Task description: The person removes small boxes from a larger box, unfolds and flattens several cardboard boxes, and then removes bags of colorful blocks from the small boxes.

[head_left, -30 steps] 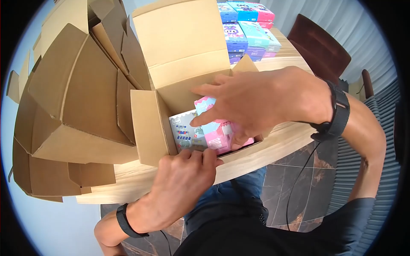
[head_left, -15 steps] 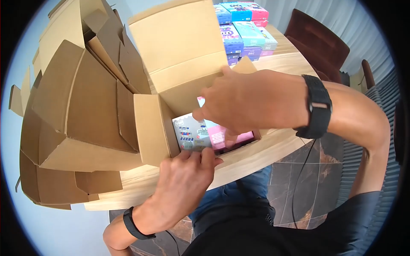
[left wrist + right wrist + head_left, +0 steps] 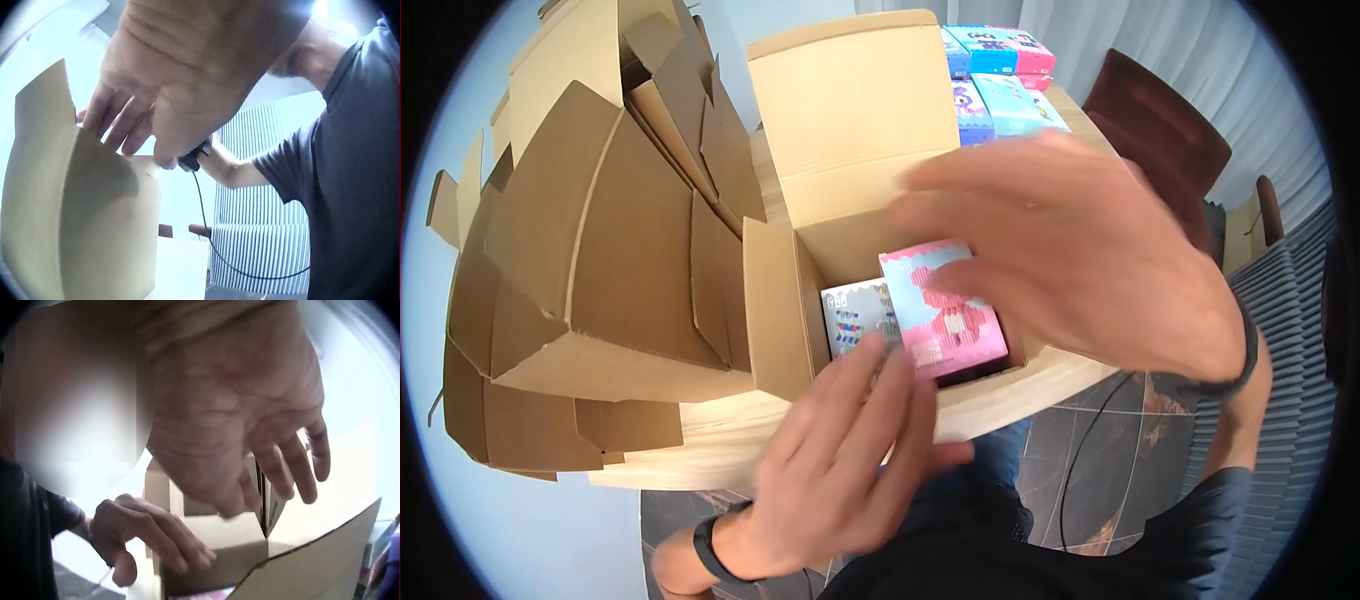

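In the head view, the right hand (image 3: 1065,245), fingers stretched out, is over a pink box (image 3: 945,330) in the brown carton (image 3: 778,310), beside a grey box (image 3: 847,322) whose fuzzy letters might say "YNP". In the left wrist view, the left hand (image 3: 169,78) has straight fingers near the carton. In the right wrist view, just a bit of the pink box shows, its print too blurry to read.

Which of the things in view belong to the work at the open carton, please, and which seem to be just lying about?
Part of the job:
open carton
pink box, inside it
grey box, also inside
possibly the colourful boxes stacked behind

Apparently just about:
brown cardboard at the picture's left
brown chair
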`<state>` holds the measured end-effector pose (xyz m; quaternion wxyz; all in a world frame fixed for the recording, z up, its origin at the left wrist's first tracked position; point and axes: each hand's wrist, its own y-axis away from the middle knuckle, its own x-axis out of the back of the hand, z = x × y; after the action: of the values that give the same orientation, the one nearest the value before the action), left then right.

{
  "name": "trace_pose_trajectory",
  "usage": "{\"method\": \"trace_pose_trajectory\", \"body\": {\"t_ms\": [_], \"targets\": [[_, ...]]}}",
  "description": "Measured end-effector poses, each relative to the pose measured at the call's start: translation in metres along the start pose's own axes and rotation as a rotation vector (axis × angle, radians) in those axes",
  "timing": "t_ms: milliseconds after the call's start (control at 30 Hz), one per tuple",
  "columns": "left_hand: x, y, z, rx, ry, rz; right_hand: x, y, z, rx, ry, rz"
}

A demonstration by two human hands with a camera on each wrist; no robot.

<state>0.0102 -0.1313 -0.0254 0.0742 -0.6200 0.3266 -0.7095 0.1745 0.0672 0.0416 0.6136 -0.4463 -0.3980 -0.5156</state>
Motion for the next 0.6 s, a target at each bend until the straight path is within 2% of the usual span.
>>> {"method": "trace_pose_trajectory", "body": {"t_ms": [33,67,100,133,167,200,233,300,333,367,400,467,500,533,567,600], "targets": [[0.009,0.022,-0.002,0.004,-0.005,0.008,0.011,0.019,-0.001,-0.219,-0.173,0.237],[0.019,0.048,-0.003,0.078,0.012,0.13,0.017,0.039,-0.004,-0.438,-0.348,0.475],[0.022,0.064,-0.002,0.146,0.03,0.252,0.01,0.061,-0.013,-0.618,-0.391,0.539],[0.007,0.071,0.005,0.316,0.062,0.372,-0.012,0.083,-0.017,-0.675,-0.527,0.659],[-0.011,0.069,0.012,0.485,0.095,0.494,-0.036,0.094,-0.031,-0.736,-0.543,0.682],[-0.018,0.061,0.016,0.648,0.333,0.502,-0.058,0.096,-0.045,-0.737,-0.618,0.676],[-0.033,0.054,0.015,0.631,0.503,0.551,-0.074,0.09,-0.058,-0.724,-0.685,0.696],[-0.054,0.036,0.016,0.744,0.714,0.623,-0.093,0.075,-0.081,-0.698,-0.811,0.785],[-0.052,0.035,0.019,0.868,0.753,0.496,-0.098,0.069,-0.09,-0.692,-0.801,0.734],[-0.058,0.035,0.021,0.987,0.925,0.422,-0.099,0.068,-0.093,-0.686,-0.791,0.682],[-0.06,0.031,0.019,1.032,0.94,0.421,-0.098,0.074,-0.088,-0.695,-0.778,0.696],[-0.062,0.026,0.017,1.064,0.958,0.424,-0.093,0.087,-0.068,-0.63,-1.085,0.717],[-0.06,0.026,0.02,1.135,1.008,0.471,-0.089,0.09,-0.048,-0.753,-1.161,0.803],[-0.06,0.026,0.023,1.211,1.057,0.512,-0.075,0.082,-0.024,-0.945,-0.964,0.777],[-0.062,0.025,0.023,1.208,1.06,0.511,-0.078,0.075,0.009,-0.881,-0.625,0.79],[-0.064,0.024,0.022,0.984,0.708,0.606,-0.088,0.068,0.044,-0.802,-0.289,0.788]]}}
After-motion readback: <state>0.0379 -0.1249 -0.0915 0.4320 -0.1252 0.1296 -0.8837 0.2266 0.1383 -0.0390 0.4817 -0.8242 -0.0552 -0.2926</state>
